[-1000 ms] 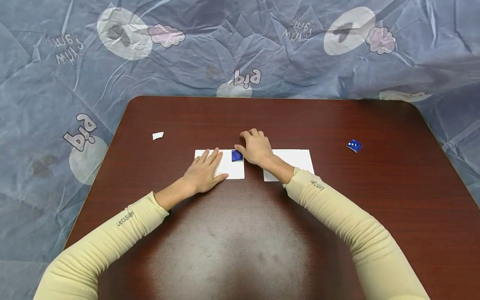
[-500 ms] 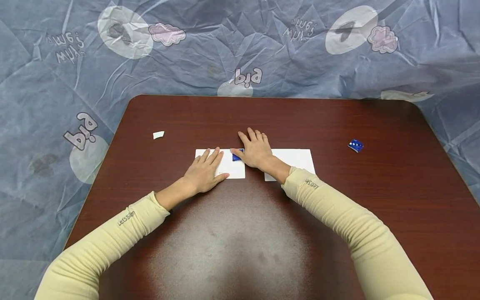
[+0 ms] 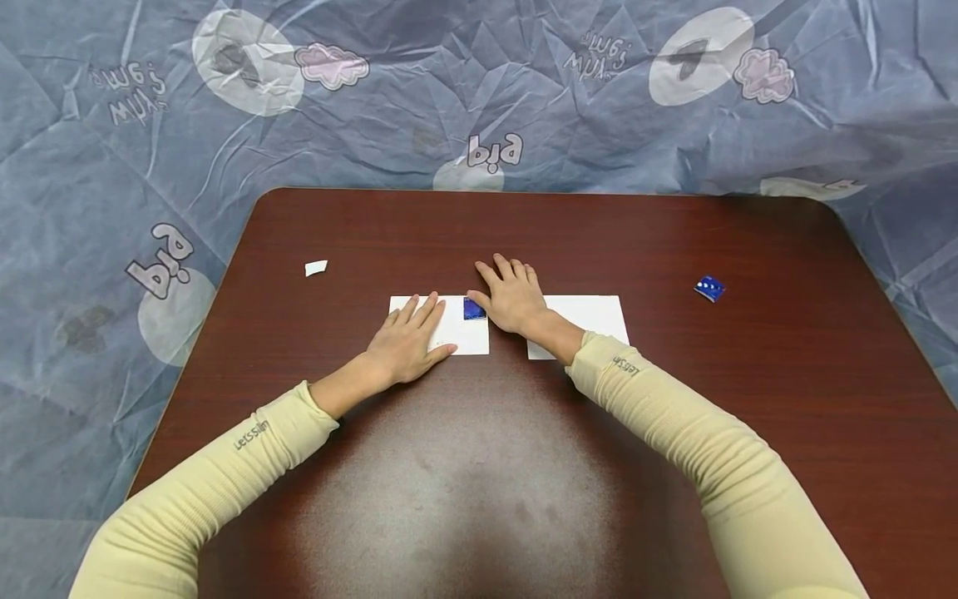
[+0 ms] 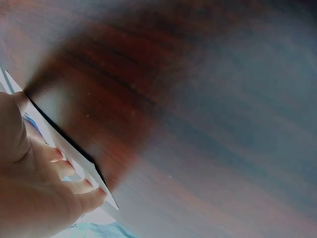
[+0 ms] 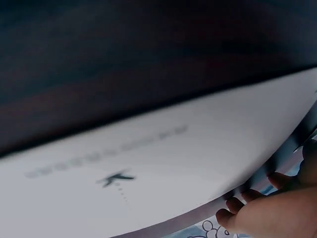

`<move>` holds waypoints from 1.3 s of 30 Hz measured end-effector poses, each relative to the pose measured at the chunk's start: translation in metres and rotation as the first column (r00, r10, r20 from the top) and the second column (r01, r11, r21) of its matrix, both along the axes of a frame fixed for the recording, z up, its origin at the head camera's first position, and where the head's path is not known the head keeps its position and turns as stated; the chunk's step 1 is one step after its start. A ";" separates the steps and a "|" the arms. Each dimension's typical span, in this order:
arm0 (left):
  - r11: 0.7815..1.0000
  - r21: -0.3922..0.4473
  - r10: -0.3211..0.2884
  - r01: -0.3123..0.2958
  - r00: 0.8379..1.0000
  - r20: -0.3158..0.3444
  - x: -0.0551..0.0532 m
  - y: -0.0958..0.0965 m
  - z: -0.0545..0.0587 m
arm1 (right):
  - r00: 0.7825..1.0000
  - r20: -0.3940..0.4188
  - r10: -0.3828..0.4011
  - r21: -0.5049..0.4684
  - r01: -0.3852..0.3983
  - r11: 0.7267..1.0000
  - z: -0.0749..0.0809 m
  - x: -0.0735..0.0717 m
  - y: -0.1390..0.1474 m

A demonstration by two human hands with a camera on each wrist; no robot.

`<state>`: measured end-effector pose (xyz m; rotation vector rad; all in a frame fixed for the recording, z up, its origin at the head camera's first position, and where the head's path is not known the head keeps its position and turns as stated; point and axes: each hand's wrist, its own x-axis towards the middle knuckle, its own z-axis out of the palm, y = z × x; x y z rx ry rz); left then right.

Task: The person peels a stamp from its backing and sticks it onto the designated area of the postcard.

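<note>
My left hand [image 3: 404, 343] rests with spread fingers on the left white rectangular card [image 3: 467, 339]. In the left wrist view, the fingers of my left hand [image 4: 34, 178] lie along this card [image 4: 74, 157]. A small shiny blue square [image 3: 474, 309] lies at the card's top right corner. The thumb of my right hand [image 3: 515, 301] is right at the square's right edge, and its other fingers spread over the table beyond. Under my right wrist is a second white card [image 3: 591, 314], partly covered. In the right wrist view that card [image 5: 148, 168] bears faint lettering and a dark printed mark.
On the dark red wooden table [image 3: 479, 466], a small white scrap [image 3: 316, 268] lies at the far left. Another small blue square [image 3: 709, 288] with white marks lies to the right. A crumpled blue printed cloth [image 3: 419, 91] hangs behind the table.
My right hand's fingers have straightened and spread. Its thumb slid left across the blue square, then back to the square's right edge. My left hand has stayed in place.
</note>
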<state>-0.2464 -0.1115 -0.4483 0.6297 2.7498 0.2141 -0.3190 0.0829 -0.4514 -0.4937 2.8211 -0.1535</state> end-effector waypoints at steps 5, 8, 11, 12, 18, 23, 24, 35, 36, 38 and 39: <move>1.000 0.020 0.002 -0.002 1.000 -0.008 0.000 0.000 0.000 | 1.000 0.008 0.027 -0.008 -0.026 1.000 -0.002 -0.003 0.004; 1.000 0.020 0.002 -0.001 1.000 -0.013 0.001 -0.001 -0.001 | 0.999 0.017 0.037 -0.014 -0.037 0.999 -0.002 -0.004 0.006; 1.000 0.018 0.000 0.001 1.000 -0.015 0.001 -0.001 -0.001 | 0.999 0.016 0.039 -0.017 -0.039 0.999 -0.002 -0.004 0.006; 1.000 0.015 -0.001 0.002 1.000 -0.015 0.001 -0.001 -0.001 | 0.999 0.014 0.040 -0.021 -0.039 0.999 -0.002 -0.004 0.006; 1.000 0.003 -0.005 0.005 1.000 -0.012 -0.001 -0.001 -0.001 | 0.999 0.009 0.038 -0.026 -0.037 0.999 0.001 -0.001 0.004; 1.000 -0.002 -0.003 0.003 1.000 -0.006 0.000 0.000 0.001 | 0.999 -0.007 0.052 -0.008 -0.053 0.999 0.001 0.001 0.004; 1.000 0.001 -0.002 0.002 1.000 -0.006 0.001 0.000 0.001 | 0.998 -0.010 0.056 -0.006 -0.056 0.998 0.001 0.001 0.004; 1.000 0.002 0.001 -0.001 1.000 -0.001 0.001 0.000 0.001 | 0.995 -0.012 0.099 -0.010 -0.100 0.995 -0.001 0.001 0.009; 1.000 0.003 0.001 -0.001 1.000 -0.002 0.001 0.000 0.001 | 0.995 -0.012 0.104 -0.011 -0.104 0.995 -0.001 0.000 0.010; 1.000 0.000 0.002 -0.002 1.000 -0.001 0.001 0.000 0.001 | 0.993 -0.014 0.114 -0.010 -0.114 0.993 -0.001 0.000 0.011; 1.000 0.000 0.002 -0.002 1.000 -0.002 0.001 0.000 0.001 | 0.993 -0.014 0.117 -0.013 -0.117 0.993 -0.001 0.000 0.012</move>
